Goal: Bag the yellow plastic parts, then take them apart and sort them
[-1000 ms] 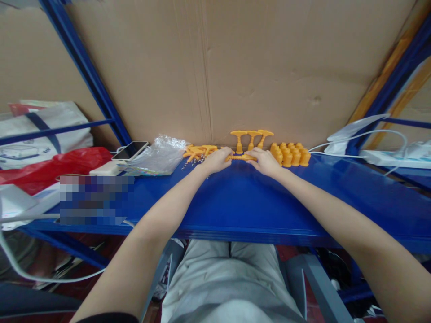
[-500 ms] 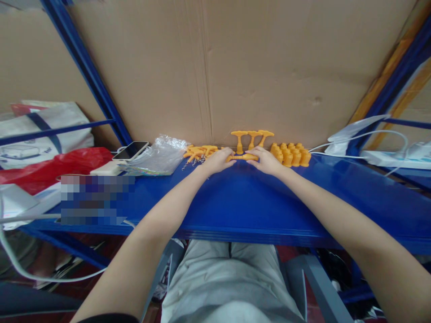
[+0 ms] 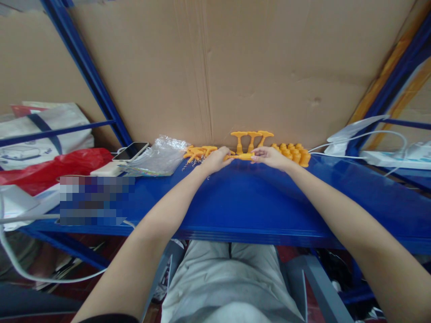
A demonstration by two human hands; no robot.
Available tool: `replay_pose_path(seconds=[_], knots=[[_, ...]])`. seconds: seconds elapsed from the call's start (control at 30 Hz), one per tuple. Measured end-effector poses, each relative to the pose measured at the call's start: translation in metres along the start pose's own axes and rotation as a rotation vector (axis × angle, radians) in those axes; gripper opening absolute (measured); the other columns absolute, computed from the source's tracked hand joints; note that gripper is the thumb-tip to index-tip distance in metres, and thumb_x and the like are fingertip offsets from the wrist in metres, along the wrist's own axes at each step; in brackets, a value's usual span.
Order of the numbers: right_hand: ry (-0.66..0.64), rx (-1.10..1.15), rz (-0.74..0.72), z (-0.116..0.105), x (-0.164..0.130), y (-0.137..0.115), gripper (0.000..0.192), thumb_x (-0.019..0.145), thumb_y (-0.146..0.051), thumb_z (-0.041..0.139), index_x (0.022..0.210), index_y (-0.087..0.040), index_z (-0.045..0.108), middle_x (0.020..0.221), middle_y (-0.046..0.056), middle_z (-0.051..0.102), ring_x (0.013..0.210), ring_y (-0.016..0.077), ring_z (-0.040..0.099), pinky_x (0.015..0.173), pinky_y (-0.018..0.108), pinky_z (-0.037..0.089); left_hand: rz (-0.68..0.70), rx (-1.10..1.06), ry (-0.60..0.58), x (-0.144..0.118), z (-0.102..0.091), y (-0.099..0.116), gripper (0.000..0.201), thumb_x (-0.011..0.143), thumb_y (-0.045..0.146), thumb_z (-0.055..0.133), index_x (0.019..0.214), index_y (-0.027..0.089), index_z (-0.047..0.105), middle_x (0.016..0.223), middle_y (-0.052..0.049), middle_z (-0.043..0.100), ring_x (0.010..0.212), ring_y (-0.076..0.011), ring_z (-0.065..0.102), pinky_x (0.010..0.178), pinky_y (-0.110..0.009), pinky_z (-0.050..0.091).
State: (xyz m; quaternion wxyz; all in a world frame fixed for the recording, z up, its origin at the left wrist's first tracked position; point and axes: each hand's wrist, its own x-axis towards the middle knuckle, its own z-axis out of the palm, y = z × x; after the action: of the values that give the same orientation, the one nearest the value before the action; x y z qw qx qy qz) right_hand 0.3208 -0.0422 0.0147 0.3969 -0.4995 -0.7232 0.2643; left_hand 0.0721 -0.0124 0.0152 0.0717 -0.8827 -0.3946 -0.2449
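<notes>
Between my two hands, just above the blue shelf top, lies a yellow corkscrew (image 3: 245, 156) held sideways. My left hand (image 3: 217, 161) is closed round its ribbed left end. At the smooth right end, the fingertips of my right hand (image 3: 268, 158) are pinched. Right behind, three yellow T-shaped pieces (image 3: 252, 140) with ribbed stems stand upright in a row. Left of them is a heap of yellow handles (image 3: 198, 152) with metal spirals, partly hidden by my left hand. Several yellow bottle-shaped sleeves (image 3: 292, 154) stand grouped beyond my right hand.
A clear plastic bag (image 3: 160, 157) and a phone (image 3: 131, 151) lie to the left, near a red bag (image 3: 63, 163). White cables and a power strip (image 3: 400, 158) are at the right. Cardboard (image 3: 235, 67) walls the back; blue posts flank the shelf top (image 3: 242, 202).
My right hand has shifted slightly right and its fingers have opened out somewhat. More of the corkscrew's smooth end shows between my hands. My left hand has hardly moved.
</notes>
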Motion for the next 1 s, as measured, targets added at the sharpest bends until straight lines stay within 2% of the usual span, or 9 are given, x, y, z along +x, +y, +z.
replay_pose_path(seconds=[0.07, 0.2, 0.33, 0.47, 0.57, 0.63, 0.77, 0.9, 1.0], knots=[[-0.025, 0.097, 0.069, 0.001, -0.003, -0.005, 0.004, 0.094, -0.022, 0.063, 0.095, -0.018, 0.064, 0.094, 0.009, 0.076, 0.080, 0.0183, 0.075, 0.085, 0.037, 0.062, 0.006, 0.005, 0.002, 0.000, -0.001, 0.001, 0.010, 0.095, 0.024, 0.059, 0.098, 0.016, 0.063, 0.107, -0.009, 0.070, 0.098, -0.0219, 0.067, 0.086, -0.031, 0.049], [-0.014, 0.215, 0.150, 0.005, -0.008, -0.014, 0.022, 0.103, -0.030, 0.052, 0.084, -0.019, 0.057, 0.075, 0.007, 0.073, 0.066, 0.0172, 0.073, 0.080, 0.034, 0.061, 0.016, 0.006, 0.013, 0.000, 0.000, 0.001, 0.011, 0.095, 0.025, 0.059, 0.099, 0.016, 0.063, 0.107, -0.009, 0.069, 0.100, -0.0222, 0.067, 0.088, -0.031, 0.049], [0.010, 0.230, 0.195, 0.005, -0.008, -0.016, 0.026, 0.104, -0.035, 0.050, 0.084, -0.020, 0.054, 0.069, 0.006, 0.071, 0.058, 0.0151, 0.070, 0.072, 0.030, 0.060, 0.020, 0.016, 0.022, 0.001, 0.003, 0.000, 0.011, 0.094, 0.024, 0.059, 0.099, 0.015, 0.064, 0.106, -0.010, 0.069, 0.099, -0.0230, 0.067, 0.087, -0.032, 0.050], [-0.111, 0.267, 0.201, -0.004, -0.007, -0.011, 0.016, 0.097, -0.031, 0.065, 0.096, -0.021, 0.054, 0.076, 0.005, 0.074, 0.063, 0.0145, 0.072, 0.070, 0.027, 0.060, 0.042, 0.015, 0.036, 0.001, 0.008, -0.004, 0.009, 0.094, 0.024, 0.061, 0.097, 0.016, 0.063, 0.102, -0.009, 0.069, 0.095, -0.0218, 0.068, 0.084, -0.031, 0.050], [-0.161, 0.305, 0.174, -0.010, -0.007, -0.007, 0.031, 0.086, -0.023, 0.078, 0.102, -0.023, 0.051, 0.077, 0.001, 0.075, 0.065, 0.0141, 0.073, 0.068, 0.025, 0.060, 0.066, 0.008, 0.070, 0.001, 0.010, -0.007, 0.009, 0.093, 0.025, 0.061, 0.096, 0.017, 0.063, 0.100, -0.008, 0.069, 0.093, -0.0213, 0.068, 0.082, -0.031, 0.050], [-0.166, 0.318, 0.170, -0.011, -0.008, -0.007, 0.030, 0.085, -0.024, 0.079, 0.098, -0.022, 0.052, 0.074, 0.001, 0.075, 0.064, 0.0141, 0.072, 0.066, 0.025, 0.059, 0.083, 0.010, 0.087, 0.001, 0.012, -0.008, 0.009, 0.093, 0.025, 0.062, 0.096, 0.017, 0.062, 0.100, -0.008, 0.069, 0.092, -0.0213, 0.068, 0.081, -0.031, 0.051], [-0.162, 0.321, 0.205, -0.007, -0.010, -0.010, 0.025, 0.092, -0.037, 0.072, 0.084, -0.019, 0.056, 0.068, 0.006, 0.073, 0.058, 0.0148, 0.070, 0.064, 0.026, 0.059, 0.113, 0.024, 0.090, 0.000, 0.013, -0.008, 0.009, 0.093, 0.025, 0.062, 0.096, 0.017, 0.063, 0.098, -0.008, 0.069, 0.091, -0.0208, 0.068, 0.080, -0.030, 0.051], [-0.117, 0.262, 0.257, 0.000, -0.008, -0.013, 0.044, 0.098, -0.054, 0.057, 0.072, -0.019, 0.057, 0.059, 0.008, 0.067, 0.048, 0.0139, 0.063, 0.054, 0.026, 0.053, 0.142, 0.021, 0.108, 0.000, 0.012, -0.007, 0.008, 0.093, 0.024, 0.061, 0.096, 0.016, 0.063, 0.099, -0.007, 0.069, 0.092, -0.0202, 0.068, 0.080, -0.029, 0.051], [-0.067, 0.200, 0.279, 0.003, -0.006, -0.013, 0.053, 0.097, -0.065, 0.050, 0.069, -0.021, 0.058, 0.054, 0.008, 0.064, 0.044, 0.0140, 0.059, 0.050, 0.027, 0.050, 0.123, 0.022, 0.109, 0.000, 0.011, -0.006, 0.009, 0.093, 0.024, 0.061, 0.097, 0.016, 0.063, 0.101, -0.008, 0.070, 0.092, -0.0207, 0.068, 0.080, -0.030, 0.051]])
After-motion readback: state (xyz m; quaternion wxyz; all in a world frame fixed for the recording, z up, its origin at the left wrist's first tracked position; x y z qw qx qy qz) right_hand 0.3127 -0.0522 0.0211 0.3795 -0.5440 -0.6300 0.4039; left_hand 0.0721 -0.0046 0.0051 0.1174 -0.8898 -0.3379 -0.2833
